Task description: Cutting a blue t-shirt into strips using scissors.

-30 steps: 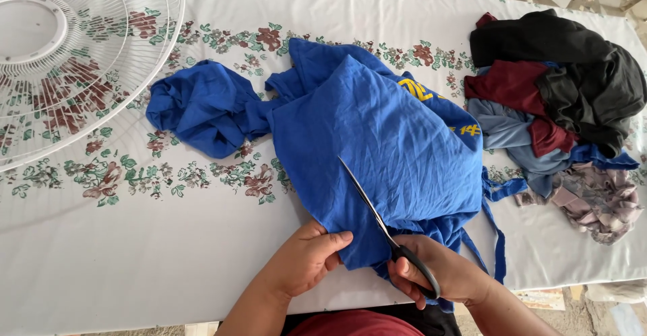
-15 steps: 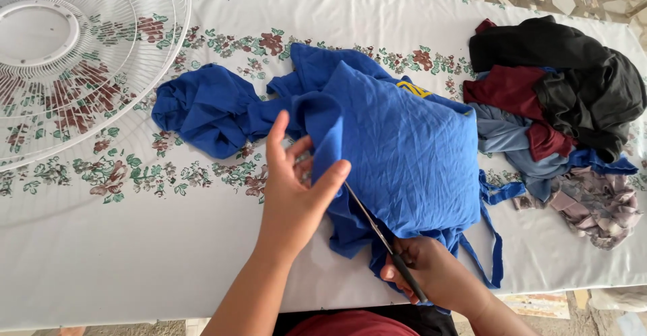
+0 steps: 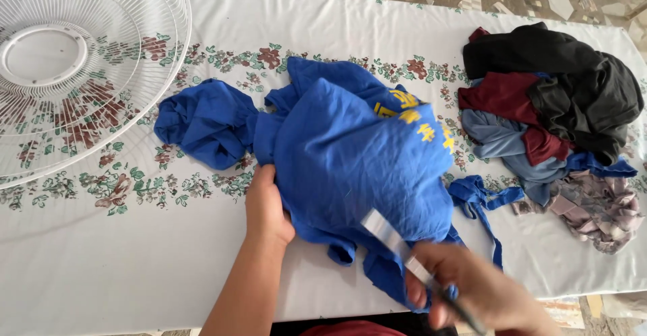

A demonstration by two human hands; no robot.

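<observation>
A crumpled blue shirt (image 3: pixel 350 154) with yellow print lies in the middle of the table. My left hand (image 3: pixel 267 208) grips its left fold near the front edge. My right hand (image 3: pixel 472 292), blurred, holds scissors (image 3: pixel 397 245) by their dark handles, the blades pointing up and left over the shirt's lower right part. A cut blue strip (image 3: pixel 482 198) trails off to the right of the shirt.
A white wire fan guard (image 3: pixel 74 66) lies at the table's far left. A heap of black, maroon, grey-blue and patterned clothes (image 3: pixel 552 113) sits at the right. The table wears a white cloth with a flower band (image 3: pixel 135 188).
My left hand came down from the shirt's raised fold to grip its left side. The shirt has been turned, showing yellow print. My right hand with the scissors moved right.
</observation>
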